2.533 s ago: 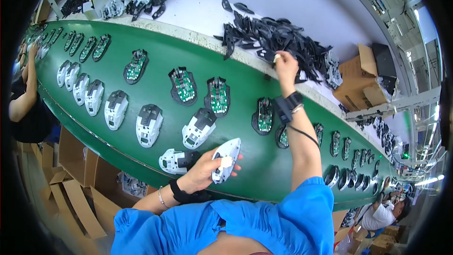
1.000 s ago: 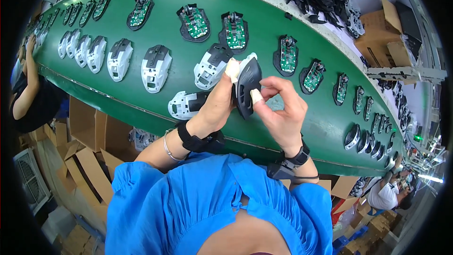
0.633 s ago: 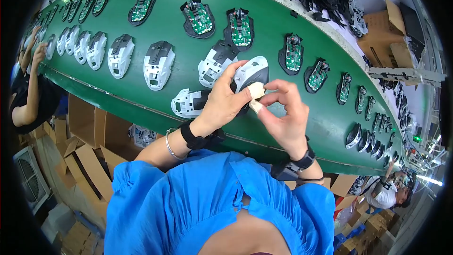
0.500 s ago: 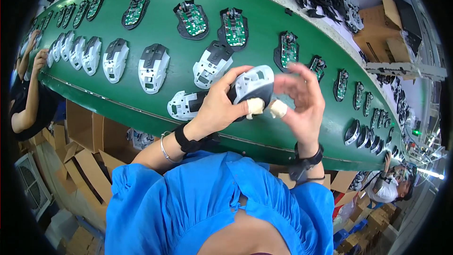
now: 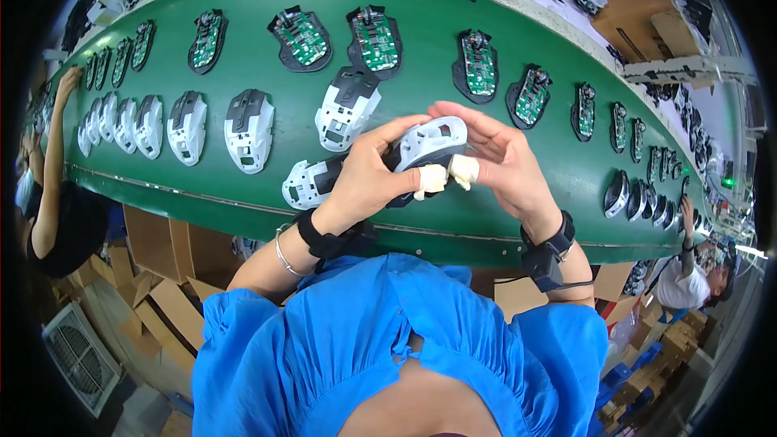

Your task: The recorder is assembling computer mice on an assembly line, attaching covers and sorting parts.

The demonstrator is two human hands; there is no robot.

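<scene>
My left hand (image 5: 368, 171) is closed around a white-and-black computer mouse (image 5: 433, 142), held tilted above the green conveyor belt. From the other side my right hand (image 5: 506, 163) cups the same mouse, fingers behind it and thumb at its lower edge. Pale wraps cover both thumbs, whose tips almost meet. Partly behind my left hand, a white-and-black mouse shell (image 5: 303, 184) lies on the belt. Just beyond it another top shell (image 5: 346, 113) rests against a black mouse base with a green circuit board (image 5: 376, 42). The mouse's underside is hidden.
Rows of top shells (image 5: 249, 133) and circuit-board bases (image 5: 477, 69) line the green belt (image 5: 437, 0). Dark-sided mice (image 5: 617, 194) stand at right. Black parts and an open carton (image 5: 635, 8) sit beyond the far edge. Co-workers' arms (image 5: 55, 150) reach in at both ends.
My right hand, blurred and apart before, has come in against the mouse, and the thumbs are closer together. The belt's contents appear shifted as the view turned slightly.
</scene>
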